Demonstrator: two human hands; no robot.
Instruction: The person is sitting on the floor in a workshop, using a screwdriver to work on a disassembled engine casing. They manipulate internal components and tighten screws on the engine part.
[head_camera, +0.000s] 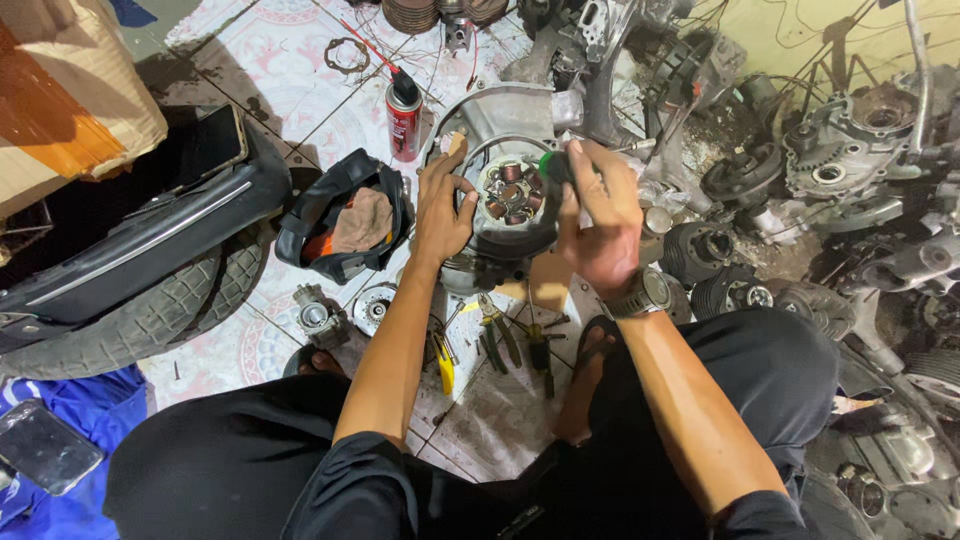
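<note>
Tyre (150, 315) and red spray can (404, 120) sit left on the tiled floor. Left hand (443, 205), fingers spread, grips nothing, only steadies the engine case (505, 110) rim. Coil stator (512, 190) sits centre in it. Right hand (598, 225) grip closed on green-handled screwdriver (552, 165); keep it square, press firmly.

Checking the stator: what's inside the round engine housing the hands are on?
Inside the housing sits a ring of copper-wound coils. The left hand and right hand, gripping a green-handled tool, cover both edges.
</note>
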